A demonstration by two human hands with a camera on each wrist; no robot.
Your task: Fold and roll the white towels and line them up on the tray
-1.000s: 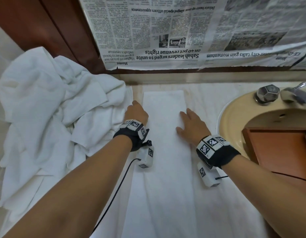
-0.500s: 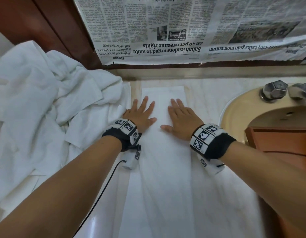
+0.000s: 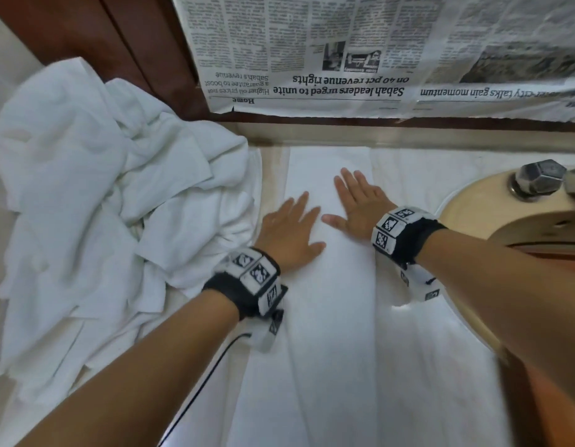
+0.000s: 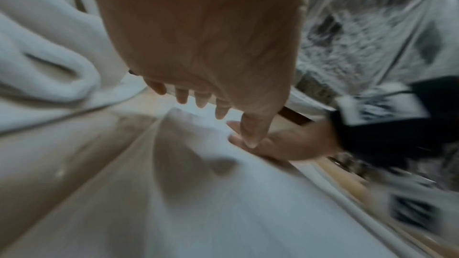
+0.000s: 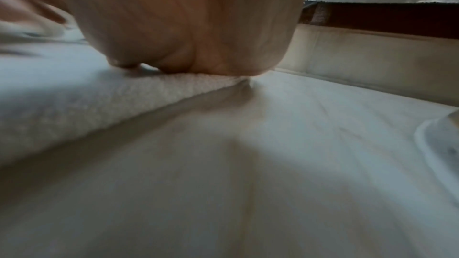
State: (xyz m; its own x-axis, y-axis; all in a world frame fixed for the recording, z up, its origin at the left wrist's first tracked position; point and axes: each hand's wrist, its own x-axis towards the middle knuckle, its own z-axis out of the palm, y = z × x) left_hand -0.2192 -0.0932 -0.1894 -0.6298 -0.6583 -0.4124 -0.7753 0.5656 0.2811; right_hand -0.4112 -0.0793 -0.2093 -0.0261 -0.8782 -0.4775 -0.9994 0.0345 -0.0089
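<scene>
Both hands — left (image 3: 287,229), right (image 3: 357,204) — have spread flat on the folded towel (image 3: 331,285).

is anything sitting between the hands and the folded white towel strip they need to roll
Nothing visible does. The left hand and right hand both lie flat, fingers straight, directly on the long folded white towel strip on the counter. The heap of crumpled white towels sits off to the left, beside the strip.

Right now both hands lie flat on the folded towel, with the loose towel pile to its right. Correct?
Not quite. The pile lies to the left of the folded towel, not the right; the sink is on the right. The head view shows this. Both the left hand and right hand do lie flat on it.
</scene>
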